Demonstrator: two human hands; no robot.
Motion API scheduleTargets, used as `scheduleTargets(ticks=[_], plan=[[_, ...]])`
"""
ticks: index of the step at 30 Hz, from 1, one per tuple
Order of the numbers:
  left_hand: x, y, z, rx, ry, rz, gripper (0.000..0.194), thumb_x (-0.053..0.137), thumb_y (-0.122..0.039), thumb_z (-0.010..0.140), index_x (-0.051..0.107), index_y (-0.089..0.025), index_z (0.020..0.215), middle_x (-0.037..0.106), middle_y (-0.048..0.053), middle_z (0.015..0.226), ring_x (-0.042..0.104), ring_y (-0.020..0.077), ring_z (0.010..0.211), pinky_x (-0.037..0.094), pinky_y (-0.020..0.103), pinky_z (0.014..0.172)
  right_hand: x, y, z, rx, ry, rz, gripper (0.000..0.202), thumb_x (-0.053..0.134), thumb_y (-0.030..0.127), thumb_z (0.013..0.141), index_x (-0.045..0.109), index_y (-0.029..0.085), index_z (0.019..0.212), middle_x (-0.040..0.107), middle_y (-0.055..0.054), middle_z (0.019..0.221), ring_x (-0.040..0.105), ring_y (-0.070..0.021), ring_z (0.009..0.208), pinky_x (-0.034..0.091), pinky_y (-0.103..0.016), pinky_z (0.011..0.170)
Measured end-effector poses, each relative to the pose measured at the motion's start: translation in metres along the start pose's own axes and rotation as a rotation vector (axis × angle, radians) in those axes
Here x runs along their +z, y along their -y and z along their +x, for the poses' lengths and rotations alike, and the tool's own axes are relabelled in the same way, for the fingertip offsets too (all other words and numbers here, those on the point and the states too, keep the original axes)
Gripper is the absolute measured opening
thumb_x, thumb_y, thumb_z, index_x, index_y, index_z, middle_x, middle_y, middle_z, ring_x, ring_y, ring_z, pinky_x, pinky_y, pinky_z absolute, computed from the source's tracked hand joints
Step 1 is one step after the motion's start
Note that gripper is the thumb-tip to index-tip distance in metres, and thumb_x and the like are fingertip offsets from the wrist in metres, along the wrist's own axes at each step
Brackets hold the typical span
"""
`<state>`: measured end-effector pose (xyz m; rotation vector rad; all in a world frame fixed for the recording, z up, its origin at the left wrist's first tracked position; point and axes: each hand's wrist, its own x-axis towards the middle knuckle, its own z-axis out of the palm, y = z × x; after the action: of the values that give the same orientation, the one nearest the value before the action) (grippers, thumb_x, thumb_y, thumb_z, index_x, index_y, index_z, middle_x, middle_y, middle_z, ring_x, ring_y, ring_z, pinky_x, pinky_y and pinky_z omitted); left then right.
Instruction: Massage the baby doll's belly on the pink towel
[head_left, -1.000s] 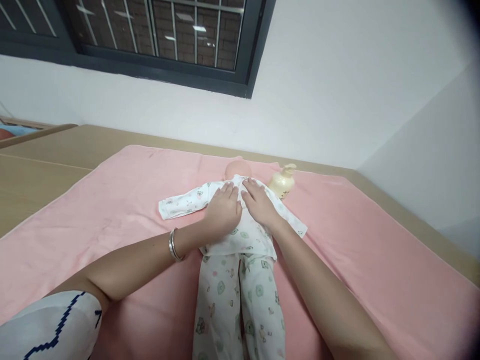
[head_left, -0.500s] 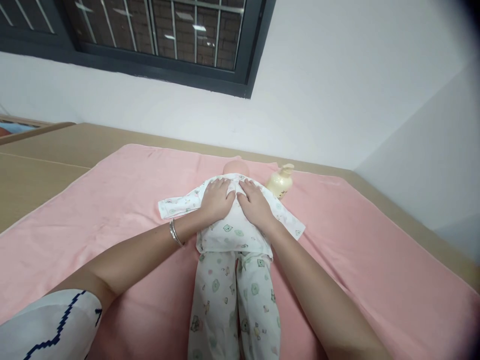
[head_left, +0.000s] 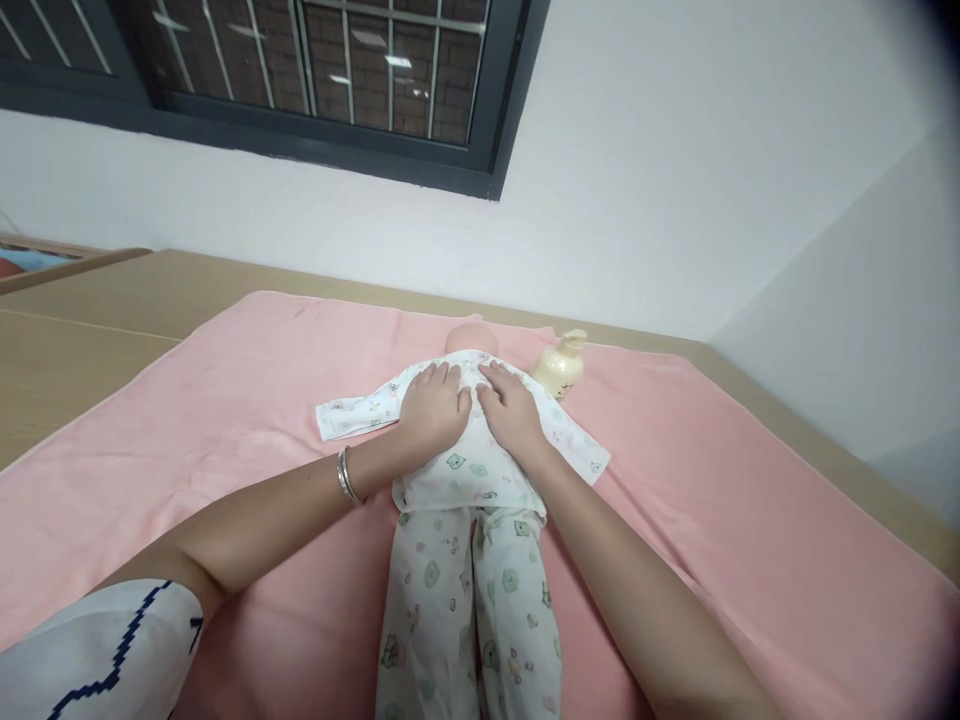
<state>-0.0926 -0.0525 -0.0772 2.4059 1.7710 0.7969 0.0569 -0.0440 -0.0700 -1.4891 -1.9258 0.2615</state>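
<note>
A baby doll [head_left: 471, 338] lies on a pink cloth [head_left: 247, 400], dressed in a white printed top [head_left: 465, 475] and matching trousers [head_left: 431, 590]. Only the rounded top of its head shows past the collar. My left hand [head_left: 435, 410] rests flat on the left side of the doll's upper body, fingers pointing toward the head. On the right side lies my right hand [head_left: 514, 408], also flat, its thumb close to the left one. Both palms touch the top, and neither hand grips anything. The sleeves spread out to either side.
A cream pump bottle [head_left: 559, 368] stands on the cloth by the doll's right-hand sleeve. Beneath the cloth is a wooden surface [head_left: 135, 300] that meets a white wall [head_left: 637, 180]. Above it is a dark-framed window [head_left: 480, 170] with bars.
My left hand has shifted very slightly on the doll's top, its fingers drawn a little closer together. The doll and the bottle stay in place.
</note>
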Motion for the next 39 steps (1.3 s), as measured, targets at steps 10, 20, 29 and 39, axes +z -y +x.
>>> scheduleTargets(ticks=[10,20,29,39], plan=[[-0.011,0.003,0.007,0.016,0.087,-0.045,0.046,0.032,-0.029,0.096,0.054,-0.008,0.130,0.058,0.019,0.136,0.050,0.0305,0.131,0.039,0.044,0.110,-0.006,0.031,-0.009,0.075,0.042,-0.211,0.046,0.034,0.021,0.094,0.063,0.013,0.129,0.062,-0.014,0.135,0.050,-0.0279,0.134,0.036,-0.043,0.113],[-0.013,-0.003,0.002,0.029,0.067,0.080,0.046,0.031,-0.028,0.096,0.056,-0.002,0.126,0.059,0.023,0.131,0.051,0.0332,0.127,0.039,0.046,0.108,-0.006,0.012,-0.001,0.035,0.083,-0.139,0.048,0.037,0.030,0.097,0.056,0.014,0.138,0.053,-0.010,0.147,0.043,-0.0226,0.141,0.031,-0.037,0.117],[-0.020,0.010,0.017,-0.023,0.128,-0.035,0.039,0.030,-0.030,0.096,0.065,-0.015,0.105,0.068,0.013,0.114,0.062,0.0285,0.108,0.051,0.041,0.090,-0.015,0.046,-0.015,0.109,0.086,-0.358,0.035,0.037,0.025,0.094,0.071,0.017,0.102,0.073,-0.013,0.107,0.065,-0.0268,0.100,0.045,-0.033,0.082],[-0.029,-0.011,0.002,0.043,0.120,0.208,0.040,0.038,-0.025,0.092,0.074,-0.009,0.087,0.071,0.021,0.098,0.065,0.0329,0.098,0.047,0.046,0.090,-0.024,0.023,-0.002,0.014,0.140,-0.283,0.039,0.030,0.030,0.100,0.068,0.023,0.096,0.072,-0.006,0.109,0.064,-0.0226,0.099,0.042,-0.030,0.078]])
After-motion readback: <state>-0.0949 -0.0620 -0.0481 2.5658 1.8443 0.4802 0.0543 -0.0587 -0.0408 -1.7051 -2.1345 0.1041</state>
